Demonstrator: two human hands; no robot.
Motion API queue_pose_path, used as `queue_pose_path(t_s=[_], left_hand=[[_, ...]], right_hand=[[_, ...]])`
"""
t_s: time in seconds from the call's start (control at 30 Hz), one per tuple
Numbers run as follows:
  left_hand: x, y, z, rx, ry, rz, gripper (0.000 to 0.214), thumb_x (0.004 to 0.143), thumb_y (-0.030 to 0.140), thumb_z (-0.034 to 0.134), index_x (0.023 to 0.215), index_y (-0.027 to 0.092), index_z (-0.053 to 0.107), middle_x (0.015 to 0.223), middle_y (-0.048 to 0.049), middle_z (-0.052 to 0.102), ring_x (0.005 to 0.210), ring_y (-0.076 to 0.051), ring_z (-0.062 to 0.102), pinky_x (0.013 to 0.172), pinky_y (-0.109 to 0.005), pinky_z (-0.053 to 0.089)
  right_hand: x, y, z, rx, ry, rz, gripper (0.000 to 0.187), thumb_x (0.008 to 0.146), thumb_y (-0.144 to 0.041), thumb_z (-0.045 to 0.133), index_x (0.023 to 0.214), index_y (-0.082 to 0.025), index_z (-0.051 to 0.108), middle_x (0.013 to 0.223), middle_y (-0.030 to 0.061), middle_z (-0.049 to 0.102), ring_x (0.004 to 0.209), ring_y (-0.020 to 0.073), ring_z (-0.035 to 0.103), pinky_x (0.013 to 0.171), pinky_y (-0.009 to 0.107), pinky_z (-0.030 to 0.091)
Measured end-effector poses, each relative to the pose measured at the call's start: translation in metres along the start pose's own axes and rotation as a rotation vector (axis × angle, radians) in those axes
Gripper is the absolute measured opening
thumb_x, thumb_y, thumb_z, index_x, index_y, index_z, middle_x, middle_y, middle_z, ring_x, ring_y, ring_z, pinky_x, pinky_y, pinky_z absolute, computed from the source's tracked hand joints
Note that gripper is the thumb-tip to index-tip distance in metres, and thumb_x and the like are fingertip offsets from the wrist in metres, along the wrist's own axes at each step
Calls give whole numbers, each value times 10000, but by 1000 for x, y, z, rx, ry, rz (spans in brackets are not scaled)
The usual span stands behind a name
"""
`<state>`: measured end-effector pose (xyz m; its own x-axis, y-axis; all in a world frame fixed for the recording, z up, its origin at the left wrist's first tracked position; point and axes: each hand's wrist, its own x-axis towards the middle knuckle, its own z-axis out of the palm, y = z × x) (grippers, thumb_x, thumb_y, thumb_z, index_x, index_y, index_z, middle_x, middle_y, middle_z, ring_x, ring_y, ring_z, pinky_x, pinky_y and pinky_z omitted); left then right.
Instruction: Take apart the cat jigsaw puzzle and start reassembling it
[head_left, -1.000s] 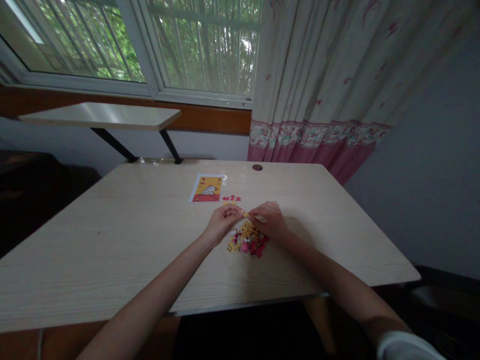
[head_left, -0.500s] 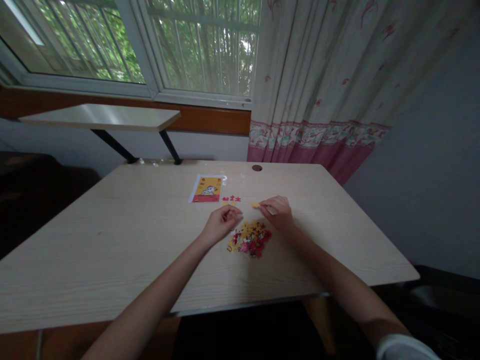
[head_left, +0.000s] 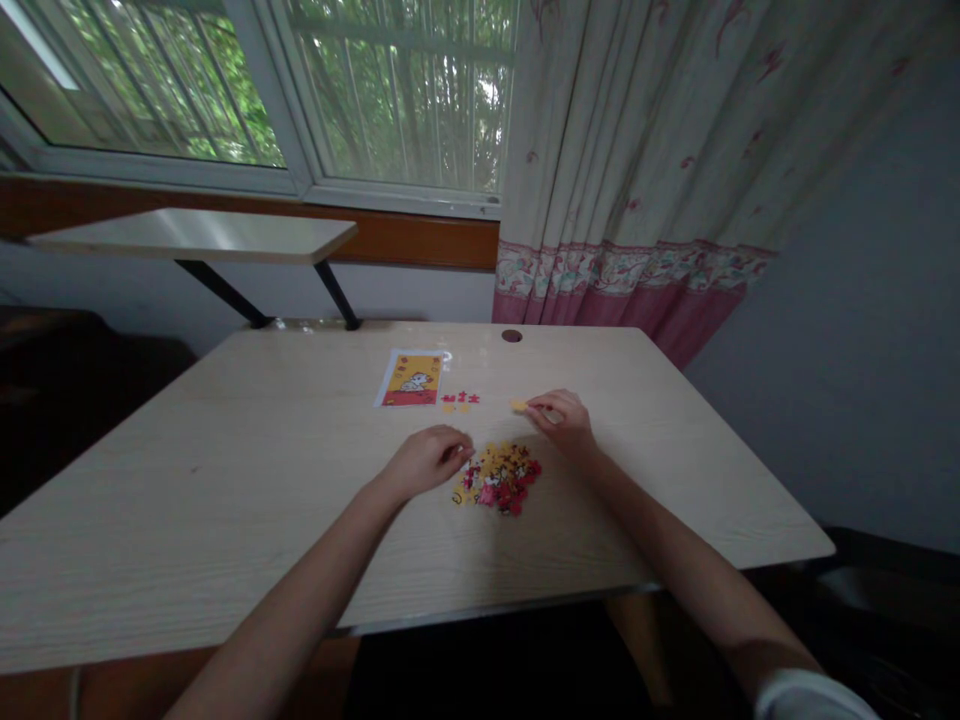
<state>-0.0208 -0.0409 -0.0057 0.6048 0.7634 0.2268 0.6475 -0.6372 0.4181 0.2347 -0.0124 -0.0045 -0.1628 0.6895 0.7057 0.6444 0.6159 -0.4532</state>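
Observation:
In the head view, my right hand (head_left: pixel 564 420) pinches a yellow puzzle piece (head_left: pixel 519 406) between thumb and fingers, to the right of the sorted pieces. My left hand (head_left: pixel 429 460) is at the left edge of a heap of puzzle pieces (head_left: pixel 499 480), its fingers curled together; whatever they may hold is hidden. Yellow, red, pink and white pieces lie mixed in that heap. Beyond it sit a short row of red puzzle pieces (head_left: pixel 460 398) and, just below them, a few yellow pieces (head_left: pixel 456 408).
A picture sheet (head_left: pixel 412 379) with a white animal on yellow and red lies left of the sorted pieces. The light wooden table (head_left: pixel 225 480) has a round brown cable hole (head_left: pixel 512 336) at the back. A raised shelf (head_left: pixel 202 235) stands back left; a curtain (head_left: pixel 630 200) hangs behind.
My left hand has drawn back toward me and left, uncovering the yellow pieces below the red row. My right hand has shifted slightly right with its yellow puzzle piece.

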Motion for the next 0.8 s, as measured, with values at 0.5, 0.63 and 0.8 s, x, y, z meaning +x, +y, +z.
queue_pose_path(t_s=[0.5, 0.63, 0.8], left_hand=[[0, 0, -1, -20, 5, -20, 226, 871, 311, 448, 838, 174, 625, 711, -28, 593, 687, -137, 544, 658, -236, 409], [0, 2, -3, -24, 1, -27, 226, 867, 309, 451, 845, 172, 629, 709, -30, 595, 679, -136, 543, 651, -234, 410], [0, 3, -3, -29, 10, -18, 220, 864, 294, 453, 819, 170, 629, 703, -31, 595, 678, -136, 542, 656, -237, 412]], right_hand=[[32, 9, 46, 26, -480, 224, 96, 756, -283, 641, 790, -214, 698, 782, 6, 682, 743, 137, 587, 705, 250, 403], [36, 6, 52, -53, -560, 195, 122, 748, -308, 645, 823, -230, 698, 846, 13, 675, 818, 160, 583, 768, 278, 398], [37, 2, 55, -62, -570, 148, 148, 774, -300, 609, 883, -235, 686, 881, 10, 670, 857, 163, 571, 818, 290, 384]])
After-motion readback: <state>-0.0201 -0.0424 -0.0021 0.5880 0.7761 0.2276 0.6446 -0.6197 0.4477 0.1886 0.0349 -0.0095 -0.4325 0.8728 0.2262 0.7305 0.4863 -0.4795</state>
